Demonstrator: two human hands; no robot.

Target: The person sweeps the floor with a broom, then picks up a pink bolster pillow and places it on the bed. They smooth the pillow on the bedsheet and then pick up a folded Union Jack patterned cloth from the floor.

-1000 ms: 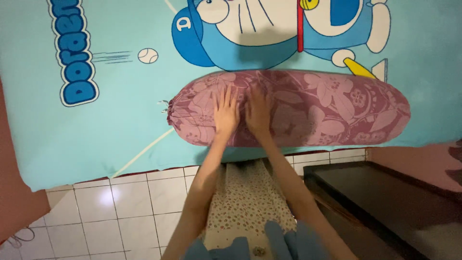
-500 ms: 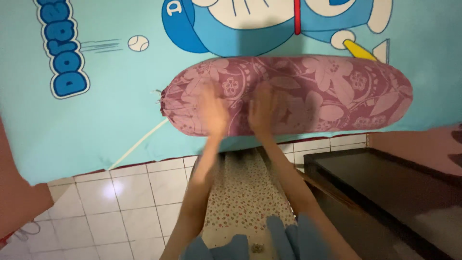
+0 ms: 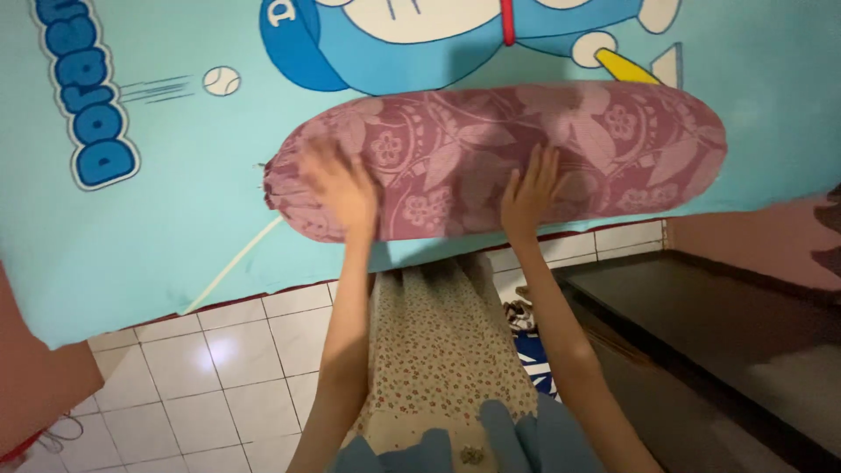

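Note:
A long purple bolster pillow (image 3: 613, 140) with a pale flower print lies crosswise near the front edge of a bed. The bed is covered by a light blue sheet (image 3: 175, 219) printed with a blue and white cartoon cat. My left hand (image 3: 344, 191) lies flat on the bolster near its gathered left end, fingers spread. Around the bolster's middle, my right hand (image 3: 528, 193) presses flat on the front side, fingers apart. Neither hand grips the fabric.
White floor tiles (image 3: 228, 368) lie below the bed edge. A dark brown cabinet top (image 3: 701, 315) stands at the right. My floral skirt (image 3: 438, 350) hangs between my arms. A reddish cloth (image 3: 35, 377) shows at the far left.
My hands were close together on the bolster's left part. They have spread apart, the left toward the gathered end and the right toward the middle. The view has shifted so the bolster sits higher.

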